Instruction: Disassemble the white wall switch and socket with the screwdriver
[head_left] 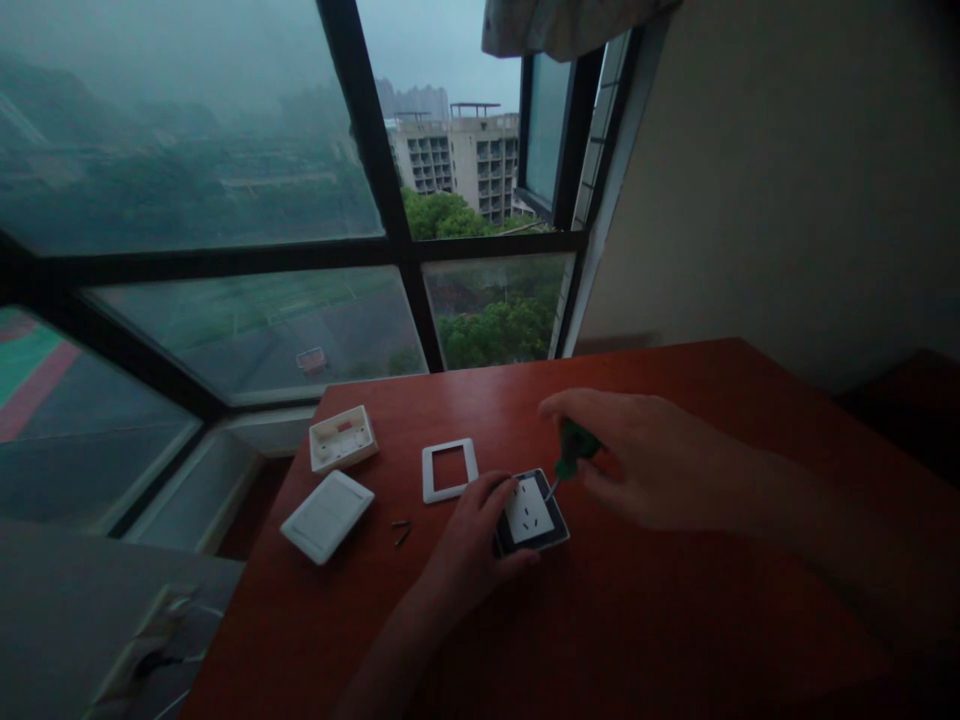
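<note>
A wall socket (529, 512) with a white face and dark border lies on the red-brown table. My left hand (480, 540) grips it from the left, fingers along its upper edge and thumb at the lower edge. In my right hand (637, 455) is a screwdriver (573, 450) with a green and dark handle. Its shaft slants down to the left, and the tip meets the right part of the socket's face; the exact contact point is too small to make out. Just behind the left hand lies a white square frame (428, 473).
Two small screws (403, 536) lie left of my left hand. Farther left are a white cover plate (328, 517) and an open white mounting box (343, 441). Beyond the table (675, 380) stand dark-framed windows (409, 250), with a wall (772, 200) at right.
</note>
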